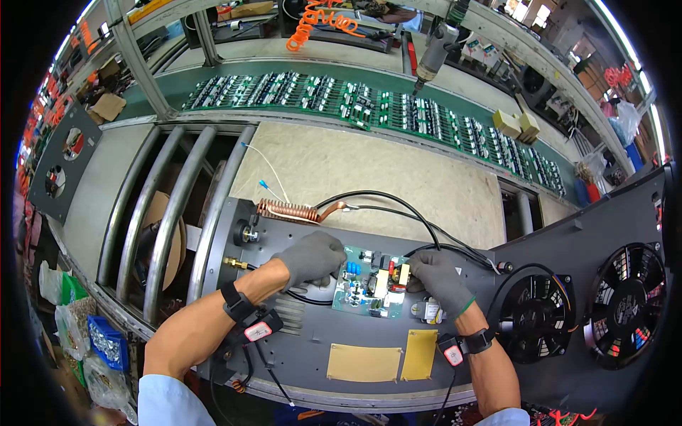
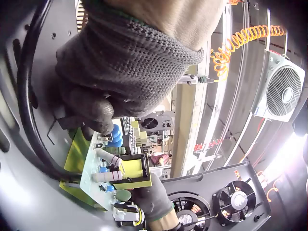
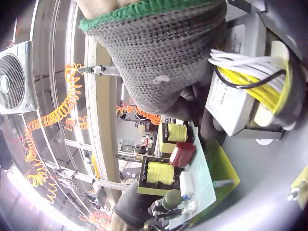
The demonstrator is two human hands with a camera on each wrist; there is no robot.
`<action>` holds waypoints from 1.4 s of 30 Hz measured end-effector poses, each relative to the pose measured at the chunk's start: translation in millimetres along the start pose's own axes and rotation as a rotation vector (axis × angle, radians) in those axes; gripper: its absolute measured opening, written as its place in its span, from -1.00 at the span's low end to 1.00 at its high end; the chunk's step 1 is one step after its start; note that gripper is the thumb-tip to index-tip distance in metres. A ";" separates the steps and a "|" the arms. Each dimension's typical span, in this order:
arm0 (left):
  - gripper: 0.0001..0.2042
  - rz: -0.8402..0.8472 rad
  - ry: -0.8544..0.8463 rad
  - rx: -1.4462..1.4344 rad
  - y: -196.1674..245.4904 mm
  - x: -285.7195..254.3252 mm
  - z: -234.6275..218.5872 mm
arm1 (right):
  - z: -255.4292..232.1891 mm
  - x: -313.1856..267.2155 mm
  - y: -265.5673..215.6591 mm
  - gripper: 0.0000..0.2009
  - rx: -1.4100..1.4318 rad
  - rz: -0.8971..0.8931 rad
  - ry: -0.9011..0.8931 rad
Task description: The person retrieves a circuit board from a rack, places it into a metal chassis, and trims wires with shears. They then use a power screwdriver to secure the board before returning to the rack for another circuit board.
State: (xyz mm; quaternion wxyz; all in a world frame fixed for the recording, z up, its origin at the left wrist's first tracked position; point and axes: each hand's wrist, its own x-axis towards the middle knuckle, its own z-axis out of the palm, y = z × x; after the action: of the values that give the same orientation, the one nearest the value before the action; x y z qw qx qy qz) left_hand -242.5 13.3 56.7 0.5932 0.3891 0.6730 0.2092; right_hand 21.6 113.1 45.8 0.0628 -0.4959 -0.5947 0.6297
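A green circuit board (image 1: 347,301) with yellow transformers, blue parts and capacitors lies over the grey metal chassis panel (image 1: 298,355). My gloved left hand (image 1: 313,260) pinches its left edge with curled fingers. At the opposite edge, my gloved right hand (image 1: 442,281) grips the board between thumb and fingers. A yellow sheet (image 2: 71,190) shows under the board in both wrist views. Close beside my right hand sits a metal-cased transformer (image 3: 234,98) with bundled white and yellow wires. Part of the board's far edge is hidden behind the fingers.
A copper coil (image 1: 288,210) and black cables (image 1: 383,193) lie along the chassis's back edge. Two yellow sheets (image 1: 364,362) are fixed at the front. A panel with fans (image 1: 536,312) stands on the right. Rows of circuit boards (image 1: 305,96) line the bench behind; a screwdriver (image 1: 435,53) hangs above.
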 end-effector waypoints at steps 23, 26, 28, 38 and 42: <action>-0.77 -0.023 0.020 0.048 1.7 -0.7 1.5 | -0.2 4.1 1.3 -0.78 0.038 -0.053 0.021; -0.75 -0.008 0.045 0.070 4.4 -4.1 0.9 | 0.9 4.2 0.5 -0.78 0.047 -0.035 0.044; -0.73 0.004 0.077 0.077 3.9 -4.7 3.2 | 1.4 2.8 -1.2 -0.78 0.010 -0.037 0.050; -0.78 0.115 -0.010 0.254 -18.1 20.1 2.5 | -3.4 5.8 -18.9 -0.76 -0.114 0.140 0.009; -0.79 0.042 -0.004 -0.030 -15.9 15.2 1.6 | -7.9 9.8 -9.8 -0.76 -0.126 0.132 -0.001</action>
State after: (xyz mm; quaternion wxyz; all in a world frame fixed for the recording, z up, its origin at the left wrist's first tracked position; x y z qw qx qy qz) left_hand -245.3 15.1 34.8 0.5957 0.3945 0.6605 0.2308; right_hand 17.3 127.8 49.9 -0.0104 -0.5366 -0.5994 0.5939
